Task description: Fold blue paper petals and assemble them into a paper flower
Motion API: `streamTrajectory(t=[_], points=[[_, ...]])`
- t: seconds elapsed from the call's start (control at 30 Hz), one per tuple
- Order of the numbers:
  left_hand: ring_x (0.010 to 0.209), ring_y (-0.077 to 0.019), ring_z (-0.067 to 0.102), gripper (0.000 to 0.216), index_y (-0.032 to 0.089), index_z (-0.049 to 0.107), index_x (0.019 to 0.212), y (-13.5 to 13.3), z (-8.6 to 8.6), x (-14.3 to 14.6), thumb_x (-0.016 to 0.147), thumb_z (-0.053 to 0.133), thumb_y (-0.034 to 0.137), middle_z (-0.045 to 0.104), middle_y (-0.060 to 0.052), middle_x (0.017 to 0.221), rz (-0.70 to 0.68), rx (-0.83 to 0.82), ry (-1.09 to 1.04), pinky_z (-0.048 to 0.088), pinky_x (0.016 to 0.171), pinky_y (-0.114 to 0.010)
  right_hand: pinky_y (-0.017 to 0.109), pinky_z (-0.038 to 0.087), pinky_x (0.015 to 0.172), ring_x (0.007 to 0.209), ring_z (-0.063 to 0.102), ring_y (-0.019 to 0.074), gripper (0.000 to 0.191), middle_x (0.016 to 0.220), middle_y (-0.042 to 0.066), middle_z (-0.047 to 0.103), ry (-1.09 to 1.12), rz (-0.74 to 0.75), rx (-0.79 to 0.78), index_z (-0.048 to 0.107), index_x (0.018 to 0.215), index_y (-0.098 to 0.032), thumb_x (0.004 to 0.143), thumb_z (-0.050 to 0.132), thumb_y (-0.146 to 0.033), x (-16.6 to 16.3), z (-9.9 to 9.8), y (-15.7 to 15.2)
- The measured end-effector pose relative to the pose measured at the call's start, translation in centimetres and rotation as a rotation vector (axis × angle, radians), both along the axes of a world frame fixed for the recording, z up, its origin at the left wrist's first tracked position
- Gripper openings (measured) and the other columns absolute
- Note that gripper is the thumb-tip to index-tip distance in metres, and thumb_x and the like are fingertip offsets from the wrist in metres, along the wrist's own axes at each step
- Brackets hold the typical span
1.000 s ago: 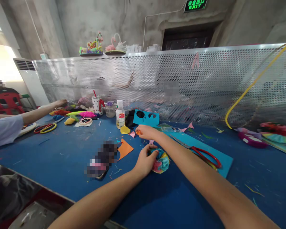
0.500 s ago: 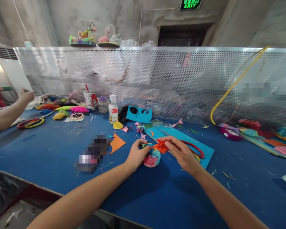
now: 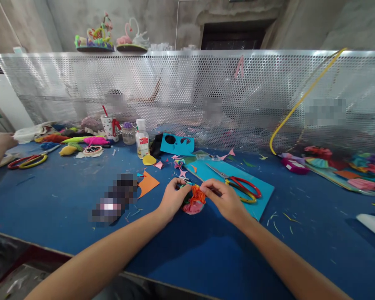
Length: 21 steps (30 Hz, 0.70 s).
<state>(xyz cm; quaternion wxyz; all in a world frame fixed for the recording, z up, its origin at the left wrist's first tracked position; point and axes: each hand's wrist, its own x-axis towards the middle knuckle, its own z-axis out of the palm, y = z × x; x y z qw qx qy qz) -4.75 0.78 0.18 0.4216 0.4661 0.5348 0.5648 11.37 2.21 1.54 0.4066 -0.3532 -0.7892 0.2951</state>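
Note:
My left hand (image 3: 174,196) is closed round the left edge of a small round craft piece (image 3: 193,208), pink underneath with green and blue parts on top. An orange ruffled piece (image 3: 198,194), thread or cloth by its look, lies across the round piece's top. My right hand (image 3: 223,201) pinches the right edge of the orange ruffle, thumb and forefinger together. Behind that hand, scissors (image 3: 242,186) with red and yellow handles rest on a blue sheet (image 3: 267,189). Both palms are hidden from view.
Left of my hands lie an orange paper piece (image 3: 149,183) and a pixelated dark object (image 3: 115,200). A clear bottle (image 3: 142,139) and a cup (image 3: 109,128) stand before the perforated metal screen (image 3: 181,100). Another person's hand (image 3: 1,141) is at far left.
My right hand has moved left, bringing the orange ruffle from beside the round piece onto it. The scissors now show more fully. The view has shifted slightly right and down.

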Motion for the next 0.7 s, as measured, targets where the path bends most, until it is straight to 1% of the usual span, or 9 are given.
streamTrajectory(t=[0.13,0.23,0.33,0.4,0.5,0.63,0.7], points=[[0.056,-0.0103,0.045,0.016,0.016,0.050,0.066,0.0,0.2,0.1,0.065,0.060,0.029,0.047,0.003,0.059,-0.002,0.003,0.006,0.035,0.053,-0.021,0.030,0.045,0.068,0.074,0.056,0.0180,0.017,0.080,0.004,0.059,-0.035,-0.047,0.108,0.057,0.080,-0.020,0.085,0.048,-0.034,-0.2,-0.1,-0.4],[0.055,-0.0101,0.044,0.021,0.017,0.048,0.065,-0.1,0.2,0.1,0.066,0.060,0.034,0.046,0.004,0.058,-0.004,0.010,0.003,0.034,0.052,-0.021,0.030,0.046,0.069,0.079,0.058,0.0185,0.012,0.085,0.005,0.060,-0.105,-0.064,0.280,0.057,0.084,-0.021,0.085,0.048,-0.029,-0.3,-0.3,-0.6],[0.054,-0.0098,0.044,0.023,0.017,0.048,0.063,-0.1,0.1,0.1,0.066,0.061,0.036,0.046,0.004,0.058,-0.002,0.020,0.003,0.034,0.051,-0.020,0.032,0.047,0.075,0.085,0.058,0.0189,0.013,0.089,0.005,0.061,-0.196,-0.016,0.439,0.057,0.087,-0.022,0.086,0.045,-0.022,-0.3,-0.3,-0.8],[0.053,-0.0097,0.044,0.023,0.016,0.049,0.063,-0.1,0.1,0.1,0.066,0.062,0.036,0.046,0.004,0.058,0.001,0.025,0.004,0.034,0.051,-0.020,0.034,0.047,0.079,0.089,0.058,0.0191,0.015,0.094,0.006,0.062,-0.246,0.028,0.474,0.057,0.092,-0.023,0.086,0.044,-0.020,-0.2,-0.2,-0.9],[0.055,-0.0097,0.044,0.022,0.017,0.049,0.063,-0.1,0.1,0.1,0.066,0.062,0.034,0.047,0.004,0.060,0.011,0.029,0.004,0.035,0.053,-0.021,0.035,0.046,0.083,0.096,0.057,0.0200,0.016,0.102,0.006,0.061,-0.298,0.063,0.481,0.057,0.098,-0.023,0.083,0.050,-0.024,-0.1,-0.1,-1.2],[0.057,-0.0099,0.044,0.021,0.017,0.048,0.061,0.0,0.2,0.1,0.067,0.060,0.032,0.045,0.004,0.060,0.029,0.032,0.007,0.035,0.055,-0.021,0.036,0.045,0.086,0.100,0.055,0.0205,0.014,0.106,0.006,0.061,-0.317,0.050,0.489,0.056,0.092,-0.022,0.079,0.057,-0.028,0.1,0.0,-1.5],[0.058,-0.0100,0.044,0.021,0.017,0.048,0.061,0.1,0.1,0.0,0.068,0.060,0.032,0.045,0.004,0.060,0.033,0.033,0.013,0.035,0.055,-0.021,0.037,0.044,0.087,0.102,0.054,0.0213,0.017,0.109,0.007,0.060,-0.328,0.065,0.486,0.055,0.090,-0.022,0.077,0.060,-0.031,0.2,0.1,-1.5]])
